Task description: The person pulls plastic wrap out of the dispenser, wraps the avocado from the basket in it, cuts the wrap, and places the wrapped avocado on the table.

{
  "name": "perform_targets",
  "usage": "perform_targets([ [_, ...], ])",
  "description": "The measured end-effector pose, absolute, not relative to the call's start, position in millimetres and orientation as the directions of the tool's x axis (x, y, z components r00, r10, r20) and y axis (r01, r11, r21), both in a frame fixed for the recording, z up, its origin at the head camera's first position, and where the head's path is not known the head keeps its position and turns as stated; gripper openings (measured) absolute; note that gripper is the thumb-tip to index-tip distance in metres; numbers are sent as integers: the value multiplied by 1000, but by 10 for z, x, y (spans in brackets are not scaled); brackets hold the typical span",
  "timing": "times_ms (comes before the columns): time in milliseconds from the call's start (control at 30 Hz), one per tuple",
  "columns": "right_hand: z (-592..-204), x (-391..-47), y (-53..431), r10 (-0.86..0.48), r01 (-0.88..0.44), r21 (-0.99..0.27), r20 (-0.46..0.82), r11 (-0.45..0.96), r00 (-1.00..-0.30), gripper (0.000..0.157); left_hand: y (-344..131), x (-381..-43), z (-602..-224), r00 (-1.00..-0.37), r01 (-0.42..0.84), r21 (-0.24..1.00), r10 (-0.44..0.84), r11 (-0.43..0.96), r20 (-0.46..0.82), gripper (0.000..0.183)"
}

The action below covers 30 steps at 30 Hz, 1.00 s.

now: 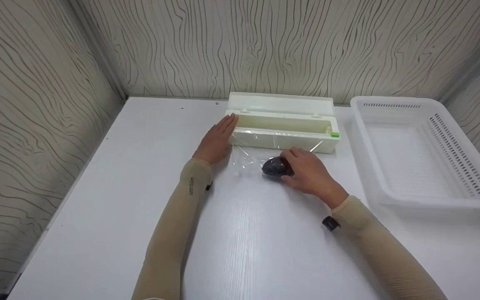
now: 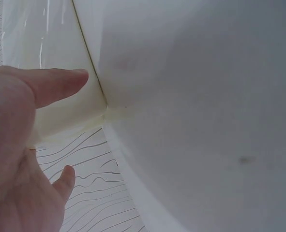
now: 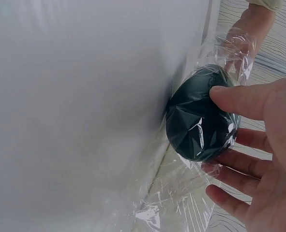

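A dark egg-shaped object (image 3: 196, 118) with glossy cling film (image 3: 193, 193) around it lies just in front of a white cling film dispenser (image 1: 283, 139). My right hand (image 1: 306, 171) grips it, thumb on one side and fingers on the other. Film stretches from it toward the dispenser, whose lid (image 1: 279, 103) stands raised at the back. At the dispenser's left end rests my left hand (image 1: 217, 139), its fingers straight along the corner. In the left wrist view the thumb (image 2: 60, 84) lies against the dispenser's side.
A white slotted plastic basket (image 1: 367, 154) stands on the right of the white table (image 1: 240, 250). A green slider (image 1: 335, 134) sits at the dispenser's right front edge. Wood-patterned panels (image 1: 240, 50) rise behind the table and at both sides.
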State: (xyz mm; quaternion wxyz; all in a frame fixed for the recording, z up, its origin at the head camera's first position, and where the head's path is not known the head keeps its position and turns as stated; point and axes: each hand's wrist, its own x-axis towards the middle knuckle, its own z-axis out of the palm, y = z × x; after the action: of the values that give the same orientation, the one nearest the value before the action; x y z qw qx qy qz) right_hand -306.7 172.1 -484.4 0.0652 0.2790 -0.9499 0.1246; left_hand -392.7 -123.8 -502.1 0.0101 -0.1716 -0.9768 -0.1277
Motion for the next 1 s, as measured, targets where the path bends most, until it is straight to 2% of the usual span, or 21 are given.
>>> perform_targets([
  [133, -4838, -3060, 1727, -510, -540, -172, 190, 824, -839, 53, -1234, -3930, -5024, -942, 334, 245, 329, 910, 61, 80],
  [433, -4886, -3067, 1685, -497, -524, -129, 191, 842, -846, 69, -1241, -3947, -5043, -935, 355, 242, 344, 903, 87, 73],
  [733, -4887, -3127, 1645, -494, -516, -122, 173, 848, -852, 67, -1245, -3938, -5047, -943, 332, 282, 323, 900, 78, 76],
  [1000, -4866, -3157, 1689, -464, -483, -128, 151, 866, -873, 72, -1251, -3936, -5037, -935, 355, 251, 343, 901, 90, 77],
])
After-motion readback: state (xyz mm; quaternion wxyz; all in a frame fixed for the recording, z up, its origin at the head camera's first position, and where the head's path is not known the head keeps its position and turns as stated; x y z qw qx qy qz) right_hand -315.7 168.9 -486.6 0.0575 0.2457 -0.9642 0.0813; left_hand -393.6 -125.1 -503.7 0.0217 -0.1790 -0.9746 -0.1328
